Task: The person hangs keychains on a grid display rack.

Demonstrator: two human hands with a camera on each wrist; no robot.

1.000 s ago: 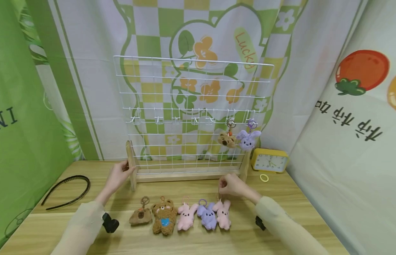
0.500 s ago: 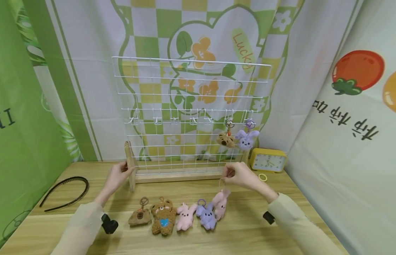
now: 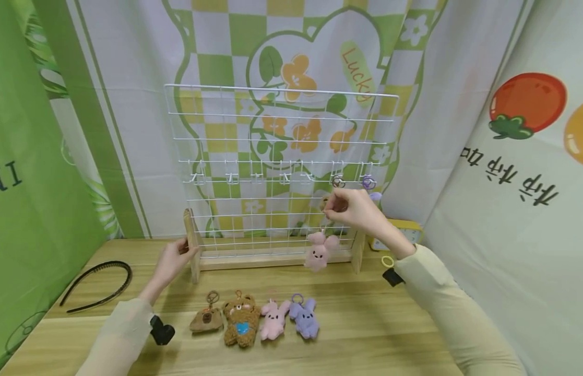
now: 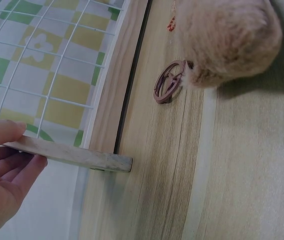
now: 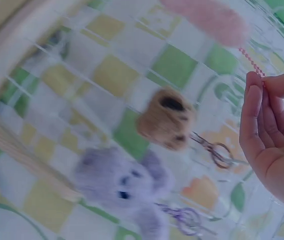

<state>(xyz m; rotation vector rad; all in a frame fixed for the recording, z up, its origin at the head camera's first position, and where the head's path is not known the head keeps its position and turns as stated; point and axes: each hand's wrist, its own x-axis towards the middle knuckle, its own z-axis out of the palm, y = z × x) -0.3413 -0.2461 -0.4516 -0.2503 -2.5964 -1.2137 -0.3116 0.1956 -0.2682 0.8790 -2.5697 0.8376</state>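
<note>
My right hand pinches the pink chain of a pink bunny keychain, which dangles in front of the white wire grid rack. In the right wrist view, thumb and fingertips meet on the chain. My left hand grips the wooden side post of the rack between thumb and fingers. A brown bear-like keychain and a purple bunny keychain hang from hooks at the rack's right; my right hand mostly covers both in the head view. Several hooks to their left bear nothing.
On the table lie a flat brown plush keychain, a teddy bear with a blue patch, a second pink bunny and a purple bunny. A black headband is at left. Behind my right wrist are a yellow clock and yellow ring.
My right hand has lifted the pink bunny keychain off the table from the row's right end, up before the rack. My left hand has stayed on the post.
</note>
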